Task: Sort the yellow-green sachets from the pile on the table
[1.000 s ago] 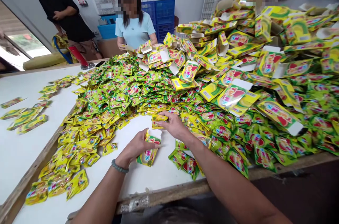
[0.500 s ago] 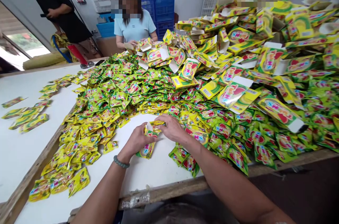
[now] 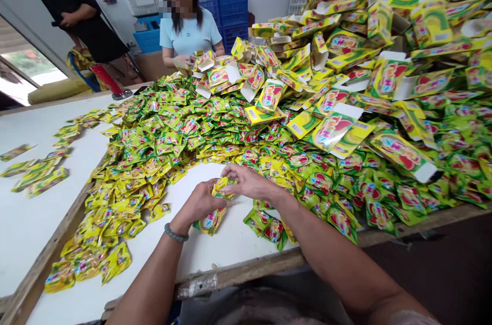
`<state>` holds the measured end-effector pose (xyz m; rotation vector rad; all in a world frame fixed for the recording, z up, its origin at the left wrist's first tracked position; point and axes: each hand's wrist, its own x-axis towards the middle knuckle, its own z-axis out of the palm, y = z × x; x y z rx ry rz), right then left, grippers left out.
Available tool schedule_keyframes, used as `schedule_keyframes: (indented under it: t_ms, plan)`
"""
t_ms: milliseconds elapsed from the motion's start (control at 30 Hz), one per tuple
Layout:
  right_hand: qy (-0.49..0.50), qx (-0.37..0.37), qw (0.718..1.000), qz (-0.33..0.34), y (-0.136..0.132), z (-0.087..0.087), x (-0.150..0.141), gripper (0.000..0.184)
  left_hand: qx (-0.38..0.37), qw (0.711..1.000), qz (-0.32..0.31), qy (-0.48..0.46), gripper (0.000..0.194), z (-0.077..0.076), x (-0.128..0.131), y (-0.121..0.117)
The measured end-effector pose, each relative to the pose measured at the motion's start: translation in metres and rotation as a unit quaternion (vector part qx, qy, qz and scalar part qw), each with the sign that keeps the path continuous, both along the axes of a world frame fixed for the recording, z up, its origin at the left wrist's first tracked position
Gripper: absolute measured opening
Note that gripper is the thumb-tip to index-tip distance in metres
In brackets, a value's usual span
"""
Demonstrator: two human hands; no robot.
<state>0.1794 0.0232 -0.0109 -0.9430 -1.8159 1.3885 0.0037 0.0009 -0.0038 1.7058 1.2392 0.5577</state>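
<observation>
My left hand [image 3: 202, 203] is wrapped round a small yellow-and-green printed carton [image 3: 213, 221], held tilted above the white tabletop [image 3: 234, 243]. At the carton's upper end is a yellow candy packet [image 3: 223, 185], pinched by the fingers of my right hand [image 3: 248, 181]. My fingers hide part of the packet, so I cannot tell how far it sits inside the carton. Yellow packets [image 3: 115, 197] lie heaped to the left of my hands. Several green packets [image 3: 265, 226] rest on the table by my right forearm.
A big heap of green packets [image 3: 172, 120] spreads across the table, with open-ended cartons [image 3: 338, 130] piled on the right. Filled-looking cartons [image 3: 38, 174] lie beyond a wooden strip [image 3: 57, 235]. A co-worker [image 3: 190, 33] is behind the heap; another person [image 3: 80, 22] stands far left.
My right hand has shifted slightly left and turned over the carton's upper end, bringing the yellow packet against it. The carton's white flap no longer shows. The view has shifted slightly.
</observation>
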Motion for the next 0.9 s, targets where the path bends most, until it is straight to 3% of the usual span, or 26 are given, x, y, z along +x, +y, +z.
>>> schedule_keyframes:
  t_ms: [100, 200, 300, 367, 500, 667, 800, 900]
  plan:
    - [-0.022, 0.020, 0.998, -0.062, 0.002, -0.001, -0.005, 0.018, -0.010, 0.999, 0.011, -0.051, 0.041, 0.001, -0.001, 0.001]
    - [-0.039, 0.049, 0.989, -0.132, 0.007, -0.009, -0.007, 0.018, -0.067, 0.991, 0.055, -0.100, 0.060, 0.001, -0.004, -0.002]
    - [-0.022, 0.078, 0.981, -0.177, 0.012, -0.015, -0.004, 0.024, -0.165, 0.976, 0.045, -0.132, 0.048, 0.000, -0.009, -0.008]
    - [-0.037, 0.118, 0.977, -0.172, 0.012, -0.013, -0.002, 0.019, -0.201, 0.965, 0.044, -0.164, 0.040, -0.001, -0.011, -0.011]
    - [-0.087, 0.193, 0.972, -0.099, 0.004, -0.001, -0.004, 0.013, -0.208, 0.957, 0.067, -0.193, 0.037, -0.003, -0.014, -0.013]
    - [-0.040, 0.166, 0.966, -0.193, -0.004, 0.003, -0.009, 0.017, -0.217, 0.954, 0.011, -0.205, 0.031, -0.001, -0.013, -0.010]
    - [-0.014, 0.144, 0.977, -0.157, -0.008, 0.003, -0.012, 0.014, -0.216, 0.953, 0.062, -0.203, 0.036, -0.002, -0.010, -0.009]
    - [-0.031, 0.172, 0.965, -0.195, -0.011, 0.008, -0.010, 0.021, -0.204, 0.958, 0.094, -0.178, 0.037, -0.001, -0.008, -0.009]
